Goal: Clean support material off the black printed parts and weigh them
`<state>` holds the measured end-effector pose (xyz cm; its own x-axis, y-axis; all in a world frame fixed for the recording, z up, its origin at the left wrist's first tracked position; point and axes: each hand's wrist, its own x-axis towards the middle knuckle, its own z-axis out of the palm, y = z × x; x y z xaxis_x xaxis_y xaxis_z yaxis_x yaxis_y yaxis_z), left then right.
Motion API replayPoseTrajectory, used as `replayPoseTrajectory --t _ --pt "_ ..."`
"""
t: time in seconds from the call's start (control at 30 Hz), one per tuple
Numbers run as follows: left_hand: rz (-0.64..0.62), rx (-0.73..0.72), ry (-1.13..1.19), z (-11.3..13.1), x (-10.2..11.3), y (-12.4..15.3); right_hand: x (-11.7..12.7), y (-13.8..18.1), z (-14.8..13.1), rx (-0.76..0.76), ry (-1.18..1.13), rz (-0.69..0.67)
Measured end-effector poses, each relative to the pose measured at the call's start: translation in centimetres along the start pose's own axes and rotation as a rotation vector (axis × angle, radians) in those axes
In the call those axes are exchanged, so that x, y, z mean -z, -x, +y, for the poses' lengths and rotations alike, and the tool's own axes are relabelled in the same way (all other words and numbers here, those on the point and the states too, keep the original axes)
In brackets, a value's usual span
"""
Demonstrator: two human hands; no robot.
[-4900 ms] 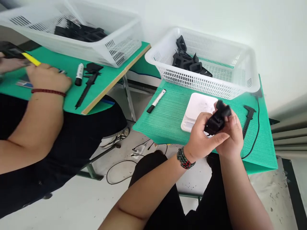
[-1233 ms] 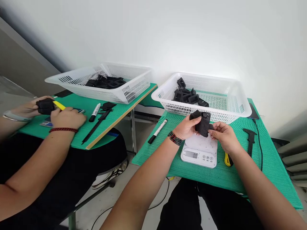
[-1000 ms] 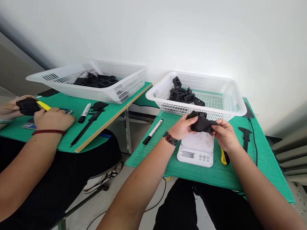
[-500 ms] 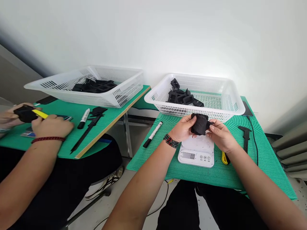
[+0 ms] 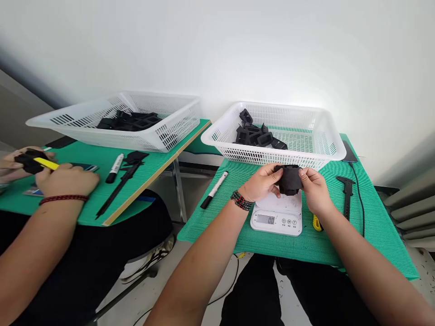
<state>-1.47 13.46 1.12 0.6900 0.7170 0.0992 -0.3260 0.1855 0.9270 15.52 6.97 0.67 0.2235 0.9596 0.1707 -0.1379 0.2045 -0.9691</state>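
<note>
Left hand (image 5: 261,183) and right hand (image 5: 315,188) grip the part (image 5: 290,181) in their fingers above the scale (image 5: 276,222); wider a second ago, it now looks compact.

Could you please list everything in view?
Tables: two, green-covered, side by side
Baskets: two, white, one per table
Loose parts: several, black, in both baskets
Markers: two, white and black, one per table
Calipers: two, black, one per table
Dark slabs: two, black, table backs
Scale: one, white, right table
Co-worker's hands: two, bare, over left table
Co-worker's part: one, black, in those hands
Yellow tools: two, yellow, right table and co-worker's hand
Cables: at least two, black, right table and floor
Curtain: one, grey, far right
Held part: one, black, over scale
Left hand: one, bare, gripping held part
Right hand: one, bare, gripping held part
</note>
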Motion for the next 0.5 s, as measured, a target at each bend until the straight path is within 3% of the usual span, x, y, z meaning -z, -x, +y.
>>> replayPoseTrajectory --t 0.33,0.5 --pt "0.158 -0.121 -0.073 -1.3 -0.8 -0.8 -0.5 0.6 -0.7 -0.122 -0.16 -0.109" --pt "0.132 -0.09 -0.108 -1.1 -1.2 -0.5 -0.9 1.0 -0.8 -0.115 -0.164 -0.103"
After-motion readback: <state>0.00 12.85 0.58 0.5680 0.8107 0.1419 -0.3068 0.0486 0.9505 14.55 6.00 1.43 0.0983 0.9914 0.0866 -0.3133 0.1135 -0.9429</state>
